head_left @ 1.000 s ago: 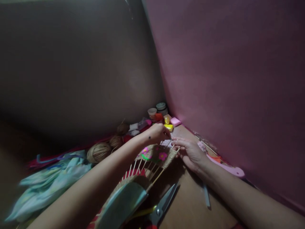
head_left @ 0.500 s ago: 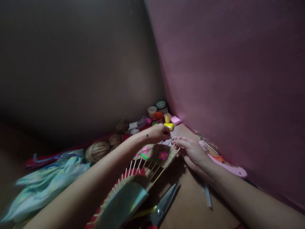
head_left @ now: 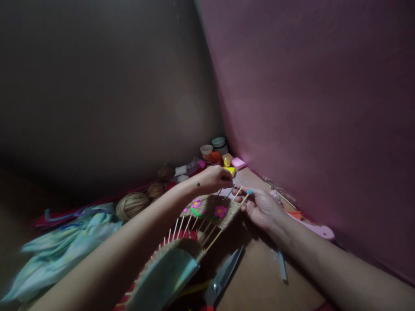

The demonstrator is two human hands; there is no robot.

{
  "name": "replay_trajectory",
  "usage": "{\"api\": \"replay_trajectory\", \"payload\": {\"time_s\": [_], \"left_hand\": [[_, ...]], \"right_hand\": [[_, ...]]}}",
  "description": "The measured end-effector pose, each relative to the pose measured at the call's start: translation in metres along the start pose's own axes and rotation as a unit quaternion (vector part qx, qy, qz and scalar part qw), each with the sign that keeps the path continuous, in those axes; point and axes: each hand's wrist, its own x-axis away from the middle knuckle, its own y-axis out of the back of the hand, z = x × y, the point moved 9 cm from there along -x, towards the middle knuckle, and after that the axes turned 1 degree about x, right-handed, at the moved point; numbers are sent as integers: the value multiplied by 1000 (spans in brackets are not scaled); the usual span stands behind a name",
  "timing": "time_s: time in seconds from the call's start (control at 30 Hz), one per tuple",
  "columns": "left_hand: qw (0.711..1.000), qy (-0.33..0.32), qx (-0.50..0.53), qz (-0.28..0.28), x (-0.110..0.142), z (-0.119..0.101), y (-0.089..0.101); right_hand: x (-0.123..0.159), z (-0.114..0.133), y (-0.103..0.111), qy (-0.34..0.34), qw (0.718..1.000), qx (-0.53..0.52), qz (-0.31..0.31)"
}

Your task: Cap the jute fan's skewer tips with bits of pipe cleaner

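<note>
A half-woven basket (head_left: 207,216) of thin wooden sticks and jute twine lies on its side in front of me, with pink paper flowers stuck on its woven band. My left hand (head_left: 215,178) reaches over it, fingers pinched at the stick tips on the far rim. My right hand (head_left: 259,206) is curled around the rim's right side, gripping the sticks there. What the left fingers pinch is too small to make out.
Scissors (head_left: 220,276) lie on the brown floor near the basket's base. Balls of jute twine (head_left: 132,206) sit to the left beside a pale cloth (head_left: 65,250). Small pots and coloured blocks (head_left: 218,155) crowd the corner. A pink tool (head_left: 311,229) lies along the pink wall.
My right hand has gone from fingers stretched beside the rim to curled around the stick ends. My left hand shifted slightly up at the rim.
</note>
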Motion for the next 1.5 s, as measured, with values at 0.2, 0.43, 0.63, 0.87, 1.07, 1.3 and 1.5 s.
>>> {"api": "replay_trajectory", "payload": {"time_s": [0.2,0.43,0.63,0.87,1.07,1.3,1.5], "left_hand": [[1000,7,-13,4,0,0,-1],[998,46,-31,11,-2,-2,1],[997,59,-34,20,-2,-7,1],[993,112,-31,31,-4,-7,1],[979,193,8,65,-1,-6,-4],[977,208,15,42,-1,-5,2],[973,194,114,59,-1,3,-2]], "right_hand": [[1,0,-3,23,1000,18,9],[2,4,-3,32,999,32,-10],[4,5,-2,37,997,57,-25],[4,7,-2,57,996,60,-20],[4,9,-6,66,996,68,-6],[5,9,-4,57,997,43,-11],[4,2,-5,26,999,-29,-11]]}}
